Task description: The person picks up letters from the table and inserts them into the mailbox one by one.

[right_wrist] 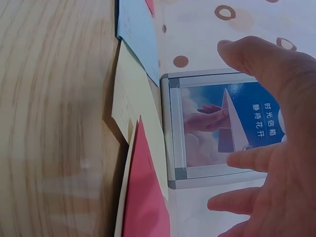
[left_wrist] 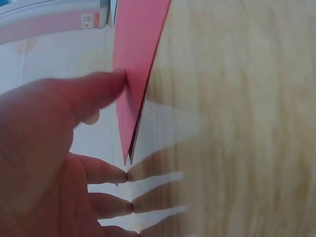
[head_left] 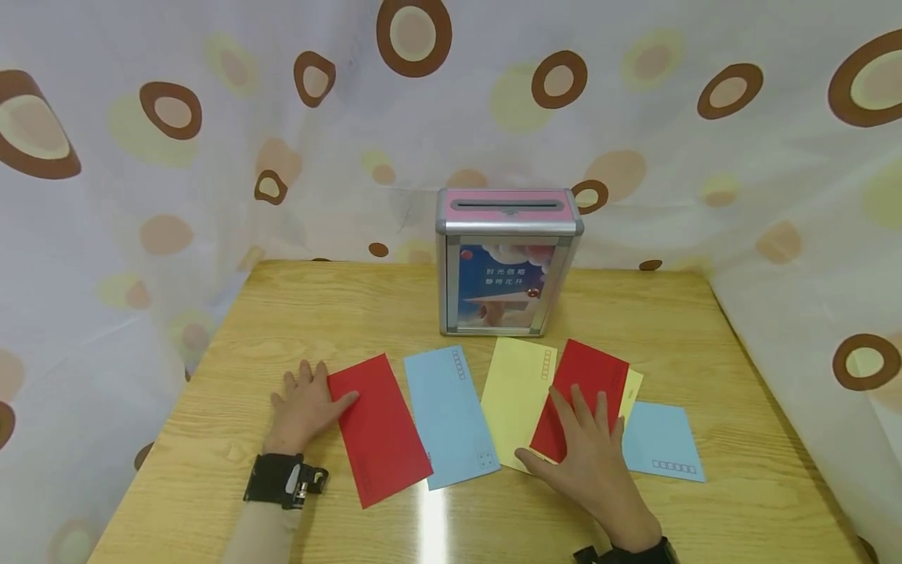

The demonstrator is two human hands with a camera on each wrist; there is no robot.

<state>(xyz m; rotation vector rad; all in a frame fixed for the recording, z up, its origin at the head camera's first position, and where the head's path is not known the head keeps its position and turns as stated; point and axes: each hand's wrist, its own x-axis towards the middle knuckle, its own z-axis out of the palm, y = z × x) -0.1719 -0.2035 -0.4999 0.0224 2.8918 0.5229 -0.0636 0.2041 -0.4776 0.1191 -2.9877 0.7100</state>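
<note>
My left hand [head_left: 303, 411] lies at the left edge of a red envelope [head_left: 384, 439], thumb resting on it and the other fingers spread on the table. In the left wrist view that thumb touches the red envelope [left_wrist: 136, 54] near its corner. My right hand [head_left: 588, 462] spreads over a second red envelope [head_left: 581, 368], fingers apart and gripping nothing. From the right wrist, this red envelope [right_wrist: 145, 197] shows below the spread fingers. It overlaps a yellow envelope [head_left: 510, 392] and another yellow one [head_left: 633, 389], mostly hidden beneath it.
Between the hands lies a light blue envelope [head_left: 451, 423], its lower edge near the left red one. Another blue envelope [head_left: 665, 442] lies at the right. A pink and silver box [head_left: 507, 211] with a top slot stands behind, against a patterned curtain [head_left: 338, 157].
</note>
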